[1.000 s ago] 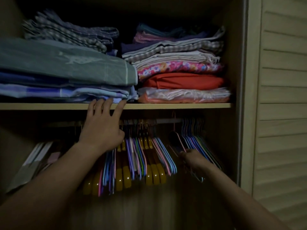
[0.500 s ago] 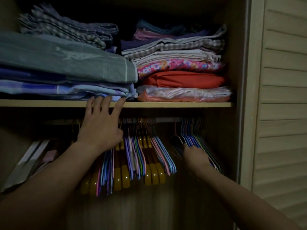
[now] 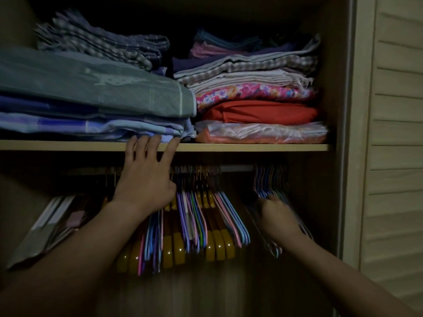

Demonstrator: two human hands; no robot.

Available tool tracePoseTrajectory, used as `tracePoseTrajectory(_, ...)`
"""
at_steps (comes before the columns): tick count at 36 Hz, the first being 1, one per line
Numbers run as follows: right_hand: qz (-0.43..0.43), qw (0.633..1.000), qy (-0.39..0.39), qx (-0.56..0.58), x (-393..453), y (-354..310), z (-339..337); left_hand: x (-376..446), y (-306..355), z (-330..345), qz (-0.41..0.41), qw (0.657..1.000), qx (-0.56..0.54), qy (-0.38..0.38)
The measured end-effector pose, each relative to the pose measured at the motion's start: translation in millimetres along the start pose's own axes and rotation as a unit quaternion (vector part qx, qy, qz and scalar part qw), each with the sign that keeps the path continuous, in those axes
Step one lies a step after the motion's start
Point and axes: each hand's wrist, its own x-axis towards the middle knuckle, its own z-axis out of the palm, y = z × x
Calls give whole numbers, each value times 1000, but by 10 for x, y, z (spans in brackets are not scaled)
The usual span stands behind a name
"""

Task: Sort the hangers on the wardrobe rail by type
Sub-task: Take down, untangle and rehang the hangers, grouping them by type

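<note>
Hangers are crowding the wardrobe rail [image 3: 235, 168] under the shelf [image 3: 251, 147]: yellow wooden hangers [image 3: 219, 244] are mixing with thin coloured hangers [image 3: 194, 216] mid-rail, likely still unsorted. Right hand [image 3: 278, 217] is reaching into a separate bunch of thin hangers [image 3: 271, 179]; whether its fingers are gripping one I cannot tell. Left hand [image 3: 144, 181] is bracing, straight fingers [image 3: 170, 148] touching the shelf edge. Folded linens [image 3: 258, 110] are filling the shelf.

Two hands reach into the wardrobe: the left hand [image 3: 146, 186] and the right hand [image 3: 278, 216]. At least seven yellow hangers [image 3: 178, 248] hang on one rail [image 3: 235, 168]. The thin colored hangers [image 3: 233, 216] are too many to count (they overlap). Two piles of folded cloth [image 3: 258, 110] sit on one shelf [image 3: 251, 147].
</note>
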Motion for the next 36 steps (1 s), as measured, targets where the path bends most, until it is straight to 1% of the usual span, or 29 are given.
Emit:
tracePoseTrajectory(2,24,990,-79,113,-3,-122,-9,1,7,6,-3,1000,-1,2)
tracePoseTrajectory(4,44,968,-155,192,-22,-221,6,0,9,5,-3,1000,-2,2)
tracePoseTrajectory(5,48,962,-169,208,-28,-249,21,-1,8,3,-3,1000,-3,2)
tracePoseTrajectory(8,70,956,-170,228,-41,-264,92,-10,0,-12,1,1000,-5,0)
tracePoseTrajectory(11,93,942,-176,269,-40,-246,157,-17,-10,-29,4,1000,-9,-5)
tracePoseTrajectory(14,79,944,-166,274,-46,-251,187,-17,-17,-25,4,1000,-13,-5)
tracePoseTrajectory(17,67,950,-127,277,-77,-258,172,-13,-18,-6,3,1000,-19,-1)
tracePoseTrajectory(19,59,960,-72,263,-101,-259,135,-9,-17,10,2,1000,-18,1)
tracePoseTrajectory(21,40,974,12,223,-111,-262,61,0,-22,30,4,1000,-15,5)
tracePoseTrajectory(23,21,978,86,190,-77,-273,-44,9,-24,46,7,1000,-10,9)
tracePoseTrajectory(25,27,978,121,169,29,-305,-166,20,-21,60,6,1000,1,10)
tracePoseTrajectory(26,39,979,124,159,109,-321,-214,22,-17,60,4,1000,7,8)
tracePoseTrajectory(28,64,983,104,137,286,-351,-266,27,-8,69,0,1000,16,6)
tracePoseTrajectory(31,88,987,50,121,496,-337,-203,38,3,79,-4,1000,23,4)
tracePoseTrajectory(33,93,989,14,115,507,-308,-148,36,-7,87,-3,1000,27,2)
tracePoseTrajectory(36,86,989,13,121,306,-243,-100,42,-33,79,3,1000,26,1)
